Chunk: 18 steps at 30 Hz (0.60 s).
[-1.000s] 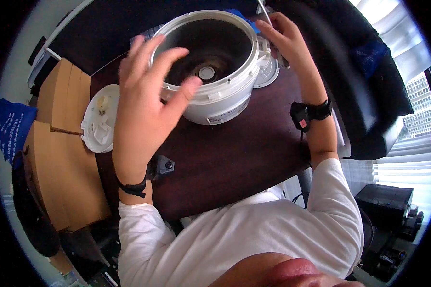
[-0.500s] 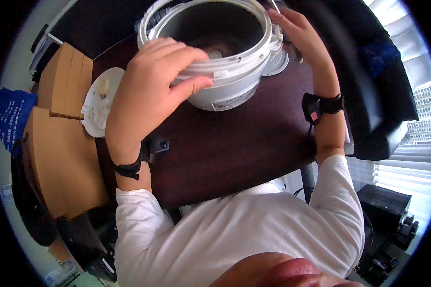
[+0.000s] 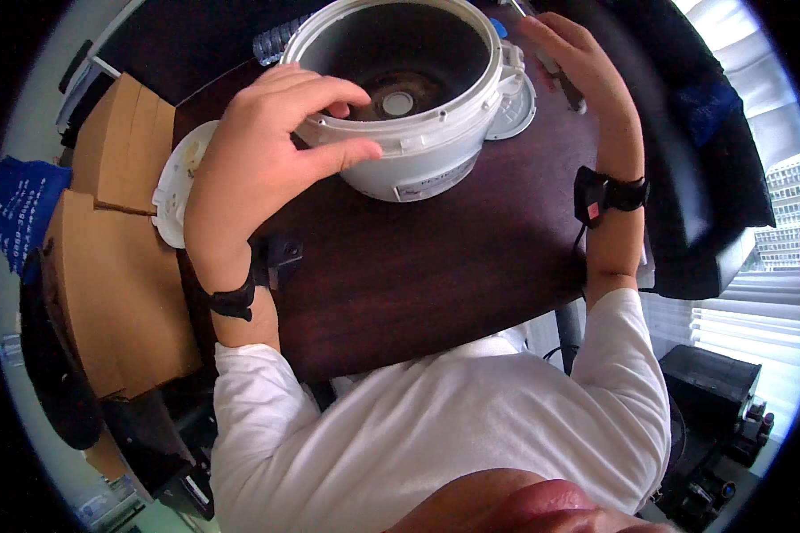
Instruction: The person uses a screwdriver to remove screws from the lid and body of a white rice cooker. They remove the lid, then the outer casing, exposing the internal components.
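Note:
A white rice cooker body [image 3: 436,164] with a dark, stained interior stands on the dark wooden table [image 3: 418,275], a round light disc [image 3: 398,104] at its bottom. My left hand [image 3: 280,133] straddles its near-left rim, fingers over the inside and thumb along the outside. A gap shows between thumb and fingers, so that hand is open. Beside the cooker's right edge, my right hand [image 3: 573,53] is closed around a screwdriver [image 3: 579,103]. Its thin metal shaft points up and left past my fingers; much of the handle is hidden.
A white lid-like part [image 3: 171,213] lies left, partly behind my left arm, near cardboard boxes [image 3: 120,284]. At the right of the cooker is a grey round cover [image 3: 514,115]. A clear plastic bottle [image 3: 276,43] lies behind; a black chair [image 3: 702,160] stands right.
The cooker's upper rim, raised and tilted before, now sits level on the body. My left hand has shifted slightly left and its fingers have loosened. My right hand moved slightly right with the screwdriver.

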{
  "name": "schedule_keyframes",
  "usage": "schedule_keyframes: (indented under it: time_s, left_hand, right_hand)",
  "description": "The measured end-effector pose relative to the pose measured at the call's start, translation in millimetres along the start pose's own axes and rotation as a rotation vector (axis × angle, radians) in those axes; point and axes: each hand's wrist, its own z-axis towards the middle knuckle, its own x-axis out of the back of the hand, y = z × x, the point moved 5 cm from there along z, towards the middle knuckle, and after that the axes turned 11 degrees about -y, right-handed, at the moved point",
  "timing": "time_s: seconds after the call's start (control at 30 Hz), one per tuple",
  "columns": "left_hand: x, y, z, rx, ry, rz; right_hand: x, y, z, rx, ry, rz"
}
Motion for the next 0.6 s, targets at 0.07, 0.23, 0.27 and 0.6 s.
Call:
schedule_keyframes:
  time_s: [0.07, 0.23, 0.27, 0.6]
  left_hand:
    - [-4.2, -2.4, 0.1, -0.001, -0.081, 0.006]
    - [0.7, -3.7, -1.4, -0.011, -0.020, 0.032]
    - [3.2, -2.9, -1.6, -0.021, 0.020, 0.040]
    - [18.4, 11.5, -4.7, -0.034, 0.093, 0.157]
  right_hand:
    - [15.1, 10.4, -2.6, -0.076, -0.050, -0.028]
    - [58.1, 74.5, 1.7, -0.381, 0.005, -0.283]
    - [63.1, 94.8, 2.9, -0.472, -0.011, -0.281]
    - [74.4, 186.2, -1.2, -0.525, -0.097, -0.516]
